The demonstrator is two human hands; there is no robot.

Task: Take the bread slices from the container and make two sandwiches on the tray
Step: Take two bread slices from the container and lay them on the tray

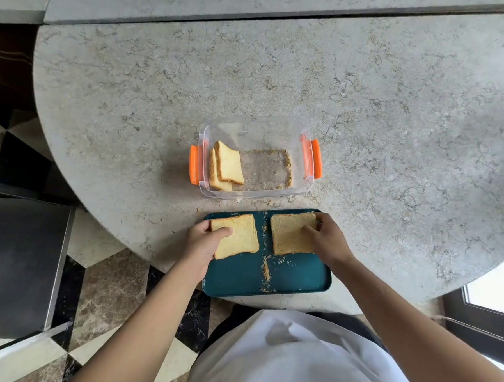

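left hand point(206, 241): gripping slice point(236, 235), tray point(240, 280) far-left corner
right hand point(321, 238): fingers pressing second slice point(289, 235), far-right corner
container point(255, 159): two slices point(224, 167) left end
handling: light, soft, crumbly; take by crust edges

Nothing to read here, honestly. No text, labels, brand names, numbers or signs show up on anything in view.
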